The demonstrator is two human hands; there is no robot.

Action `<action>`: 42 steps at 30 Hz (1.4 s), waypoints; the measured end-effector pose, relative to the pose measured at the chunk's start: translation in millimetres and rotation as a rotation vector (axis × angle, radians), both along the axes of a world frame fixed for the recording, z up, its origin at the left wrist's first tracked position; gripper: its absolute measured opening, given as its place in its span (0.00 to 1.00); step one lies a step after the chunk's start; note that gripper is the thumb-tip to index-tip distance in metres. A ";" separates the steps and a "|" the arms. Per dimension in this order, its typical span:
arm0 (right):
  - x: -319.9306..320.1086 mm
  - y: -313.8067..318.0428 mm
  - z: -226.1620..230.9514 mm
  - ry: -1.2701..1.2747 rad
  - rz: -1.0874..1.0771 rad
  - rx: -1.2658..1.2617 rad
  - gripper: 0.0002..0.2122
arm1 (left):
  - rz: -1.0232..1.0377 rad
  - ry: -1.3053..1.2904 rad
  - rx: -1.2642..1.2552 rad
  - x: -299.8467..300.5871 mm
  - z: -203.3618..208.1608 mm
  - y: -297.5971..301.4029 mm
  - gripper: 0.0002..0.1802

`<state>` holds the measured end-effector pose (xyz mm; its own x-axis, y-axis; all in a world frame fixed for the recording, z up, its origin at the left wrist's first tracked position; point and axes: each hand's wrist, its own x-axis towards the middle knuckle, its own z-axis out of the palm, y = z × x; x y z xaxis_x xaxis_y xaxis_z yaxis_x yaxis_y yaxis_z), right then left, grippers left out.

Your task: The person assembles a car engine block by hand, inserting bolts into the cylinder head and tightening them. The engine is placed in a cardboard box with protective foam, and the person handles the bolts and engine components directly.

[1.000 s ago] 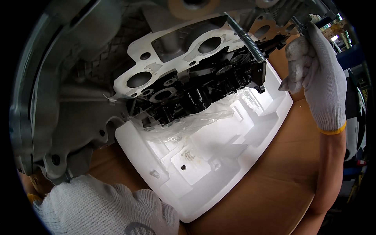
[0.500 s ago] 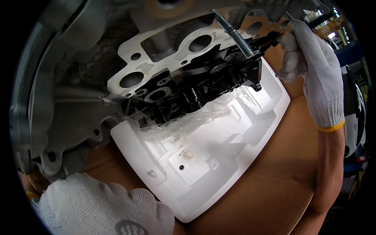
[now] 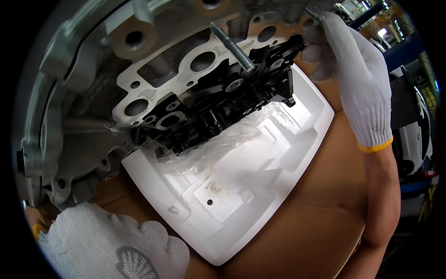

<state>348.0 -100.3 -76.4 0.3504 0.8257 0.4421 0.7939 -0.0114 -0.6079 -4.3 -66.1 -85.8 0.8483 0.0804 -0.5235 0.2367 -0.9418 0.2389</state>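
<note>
A large grey metal engine casting [image 3: 74, 111] fills the upper left, with a pale machined flange [image 3: 158, 81] full of round holes. From the flange a threaded stud [image 3: 234, 49] sticks out. Black engine parts [image 3: 213, 116] run along its underside. My left hand [image 3: 107, 244], in a white knit glove, is curled closed beneath a lug at the casting's lower left; what its fingers hold is hidden. At the flange's far right end my right hand [image 3: 360, 79], gloved alike with a yellow cuff, pinches a second thin stud [image 3: 313, 16].
Below the black parts lies a moulded white foam tray [image 3: 260, 223], with crumpled clear plastic film [image 3: 213, 149] on it. Brown cardboard [image 3: 320, 200] surrounds the tray. Past my right arm, a blue bar [image 3: 406, 53] and a white vehicle part [image 3: 413, 139] stand in the background.
The casting and its studs now appear farther left and show more of the upper face. My right hand has shifted left with the stud end; my left hand keeps its place under the lug.
</note>
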 end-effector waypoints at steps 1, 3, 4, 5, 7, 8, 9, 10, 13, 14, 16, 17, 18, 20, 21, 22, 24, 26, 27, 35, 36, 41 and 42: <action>1.2 1.1 -0.8 -0.025 0.000 0.008 0.23 | 0.006 0.001 0.001 -0.3 0.9 -1.1 0.10; 0.5 2.6 -2.1 -0.076 -0.006 0.021 0.23 | 0.015 0.006 0.006 -0.7 0.7 -1.9 0.10; -1.8 1.4 -0.2 -0.157 -0.045 0.000 0.24 | 0.018 0.010 0.009 -1.2 0.8 -2.1 0.10; -5.2 -0.3 3.8 -0.237 -0.085 -0.023 0.24 | 0.021 0.014 0.012 -1.4 0.3 -1.8 0.10; -5.5 -2.7 8.4 -0.302 -0.153 -0.047 0.25 | 0.025 0.006 0.006 -1.3 1.3 -2.5 0.10; -3.3 -2.4 10.3 -0.285 -0.182 -0.048 0.26 | 0.020 0.013 0.018 -1.8 2.4 -0.1 0.10; -0.8 -2.3 12.2 -0.268 -0.211 -0.049 0.27 | 0.013 0.010 0.020 -1.2 1.9 0.6 0.10; 3.1 -3.5 14.7 -0.256 -0.233 -0.039 0.27 | 0.004 0.008 0.023 -0.5 2.1 0.7 0.09; 12.7 -5.9 13.7 -0.210 -0.262 0.001 0.28 | -0.005 0.005 0.041 1.4 -0.5 0.1 0.09; 14.7 -5.3 14.7 -0.190 -0.256 0.012 0.28 | -0.003 0.006 0.046 2.0 2.2 -1.4 0.09; 18.2 -7.1 14.7 -0.178 -0.250 0.017 0.28 | -0.015 0.001 0.051 2.9 2.9 0.1 0.09; 20.1 -7.2 14.6 -0.180 -0.238 0.013 0.28 | -0.018 -0.001 0.055 3.4 2.7 0.2 0.09; 21.9 -6.8 14.2 -0.182 -0.223 0.010 0.28 | -0.022 -0.002 0.058 3.7 3.0 -0.3 0.09; 24.4 -7.0 14.7 -0.183 -0.227 -0.007 0.28 | -0.036 -0.007 0.062 3.2 2.6 1.5 0.09; 25.1 -4.3 13.2 -0.179 -0.218 -0.013 0.28 | -0.032 -0.005 0.068 2.9 2.4 1.2 0.09; 25.1 -1.1 11.1 -0.164 -0.214 -0.009 0.28 | -0.025 -0.004 0.068 2.4 2.1 1.1 0.10; 24.0 -3.2 11.1 -0.144 -0.232 -0.004 0.28 | -0.039 -0.010 0.072 2.4 2.7 1.9 0.10; 21.9 -14.5 17.6 -0.161 -0.264 -0.003 0.27 | -0.091 -0.029 0.081 4.5 3.3 4.0 0.10; 21.9 -15.6 18.5 -0.160 -0.264 0.001 0.27 | -0.103 -0.031 0.090 6.3 4.1 4.1 0.10; 112.2 23.5 37.0 -0.501 -0.140 0.227 0.21 | -0.192 -0.111 0.206 21.1 29.5 0.7 0.09; 115.5 24.1 53.2 -0.730 -0.055 0.344 0.17 | -0.225 -0.170 0.213 23.5 28.1 1.7 0.08; 57.3 23.9 32.3 0.075 -0.149 0.353 0.13 | -0.154 -0.235 0.247 23.4 20.4 -1.6 0.08; 61.8 20.6 31.7 0.108 -0.145 0.335 0.13 | -0.154 -0.241 0.243 24.0 19.3 -1.5 0.08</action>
<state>409.8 -79.7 -44.7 0.5125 0.5800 0.6332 0.7297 0.0946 -0.6772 19.8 -67.6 -66.5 0.9568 0.0394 -0.2882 0.0518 -0.9980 0.0355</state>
